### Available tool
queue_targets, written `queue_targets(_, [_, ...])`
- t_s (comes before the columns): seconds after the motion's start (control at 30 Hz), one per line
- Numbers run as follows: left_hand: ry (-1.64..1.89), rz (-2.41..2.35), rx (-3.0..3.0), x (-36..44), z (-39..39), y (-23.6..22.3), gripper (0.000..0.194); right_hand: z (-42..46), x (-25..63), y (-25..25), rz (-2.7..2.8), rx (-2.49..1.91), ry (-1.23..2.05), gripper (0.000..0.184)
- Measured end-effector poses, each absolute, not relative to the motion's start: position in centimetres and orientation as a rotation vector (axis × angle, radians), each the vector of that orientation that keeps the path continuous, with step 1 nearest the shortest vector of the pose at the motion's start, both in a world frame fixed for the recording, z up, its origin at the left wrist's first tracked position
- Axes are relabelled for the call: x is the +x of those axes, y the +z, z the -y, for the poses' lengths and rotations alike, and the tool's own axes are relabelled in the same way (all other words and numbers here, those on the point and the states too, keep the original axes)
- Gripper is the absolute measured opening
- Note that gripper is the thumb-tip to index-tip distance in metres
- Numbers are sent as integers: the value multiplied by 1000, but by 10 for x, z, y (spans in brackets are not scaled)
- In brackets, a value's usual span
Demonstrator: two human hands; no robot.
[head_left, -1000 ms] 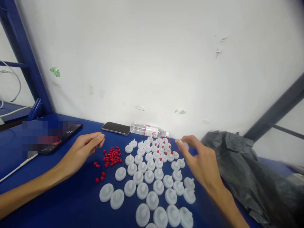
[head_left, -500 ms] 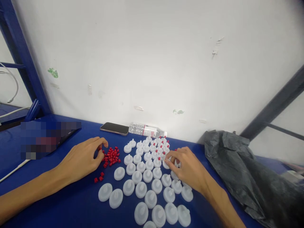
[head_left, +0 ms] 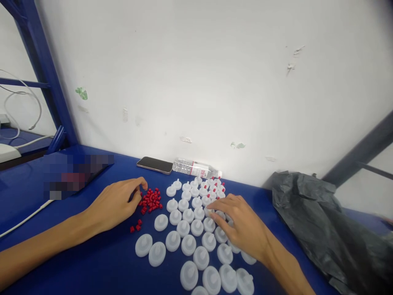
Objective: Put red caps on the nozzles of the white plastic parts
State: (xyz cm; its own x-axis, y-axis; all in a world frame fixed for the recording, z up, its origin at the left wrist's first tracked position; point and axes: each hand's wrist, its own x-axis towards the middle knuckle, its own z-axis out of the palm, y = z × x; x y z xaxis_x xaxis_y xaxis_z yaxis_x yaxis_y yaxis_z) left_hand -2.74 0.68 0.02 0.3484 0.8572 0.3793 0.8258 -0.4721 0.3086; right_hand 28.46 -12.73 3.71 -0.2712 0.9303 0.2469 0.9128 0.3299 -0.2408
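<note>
Red caps (head_left: 151,201) suit light pinching; left hand (head_left: 115,203) curls beside them, right hand (head_left: 247,225) over white stemmed discs (head_left: 188,245) (grips unclear).

Your left hand (head_left: 118,203), left of centre, curls its thumb and index finger downward; your right hand (head_left: 238,221), lower right of centre, bends its fingers inward.

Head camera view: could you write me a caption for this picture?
Left hand beside red caps, right hand over white discs on a blue table.
</note>
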Motion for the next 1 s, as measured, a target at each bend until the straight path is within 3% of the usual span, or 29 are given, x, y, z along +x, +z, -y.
queue_targets(0.4, [1175, -1247, 2576, -27, 3, 7, 19, 127, 278, 35, 2058, -1529, -201, 17])
queue_targets(0.6, [1294, -926, 2601, -26, 16, 8, 16, 128, 255, 32, 2089, -1416, -219, 35])
queue_targets(0.87, [1101, -639, 2984, -15, 42, 8, 36, 135, 213, 29, 2180, -1130, -297, 53])
queue_targets(1.0, [1036, -560, 3100, -16, 43, 1, 28, 138, 202, 32, 2296, -985, -281, 50])
